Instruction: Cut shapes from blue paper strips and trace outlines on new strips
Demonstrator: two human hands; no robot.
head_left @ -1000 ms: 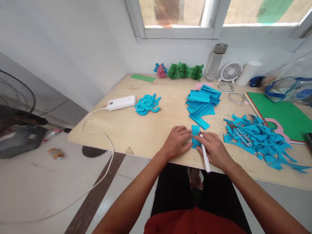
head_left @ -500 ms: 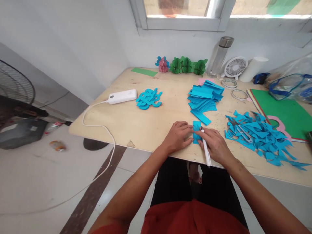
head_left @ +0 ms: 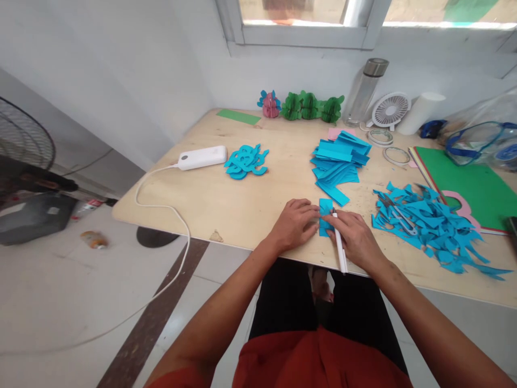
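A small strip of blue paper [head_left: 325, 206] lies on the wooden table between my hands. My left hand [head_left: 295, 223] rests at its left edge, with curved fingers and the thumb holding the paper down. In my right hand [head_left: 355, 237] is a white pen [head_left: 339, 245], its dark tip up near the paper and its other end toward the table's front edge. The right fingertips also touch the strip's right side. Any marks on the strip are too small to make out. Just beyond it lies a stack of folded blue paper strips [head_left: 339, 161].
Blue paper scraps [head_left: 444, 229] with scissors [head_left: 402, 215] lie right, beside green paper sheets [head_left: 480, 188]. Blue cut-outs [head_left: 246, 161] and a white power bank [head_left: 202, 158] with a cable lie left. Paper figures [head_left: 309, 106], a bottle [head_left: 365, 91] and a small fan [head_left: 391, 110] stand behind.
Almost nothing differs. The view has shifted slightly; both hands, the pen and the paper strip keep nearly the same positions.
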